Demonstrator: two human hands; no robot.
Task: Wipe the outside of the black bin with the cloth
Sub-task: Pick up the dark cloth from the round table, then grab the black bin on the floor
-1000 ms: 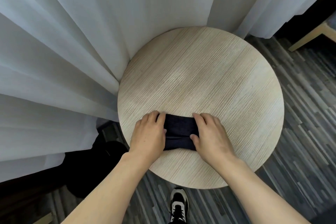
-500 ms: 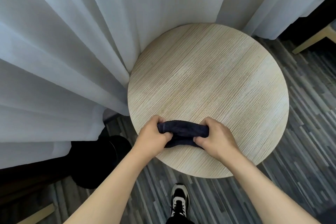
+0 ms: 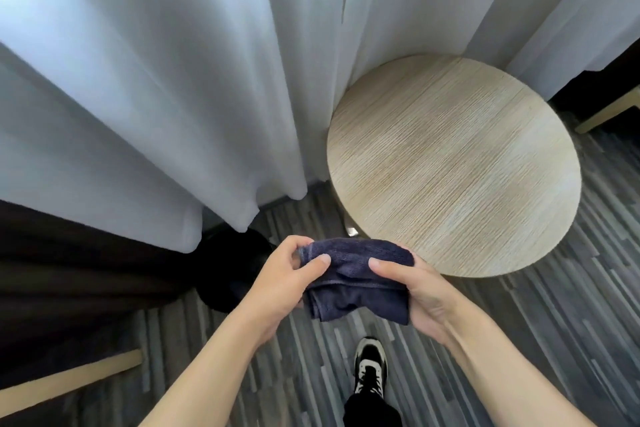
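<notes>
Two hands are up front, the left hand (image 3: 277, 274) and the right hand (image 3: 420, 291), and between them there's one dark blue cloth (image 3: 360, 279), gripped by both. One round wooden worktop (image 3: 453, 163) sits to the right. One black bin (image 3: 230, 270) is on the floor, half under the curtain. One shoe (image 3: 370, 369) shows below. Two pale wooden legs: one (image 3: 69, 380) lower left, one (image 3: 609, 109) far right.

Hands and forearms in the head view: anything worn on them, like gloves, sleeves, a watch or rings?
Nothing visible. The left hand and the right hand are bare, without gloves, and both forearms are uncovered down to the frame edge. No watch, bracelet or ring shows on the sides facing the camera.
</notes>
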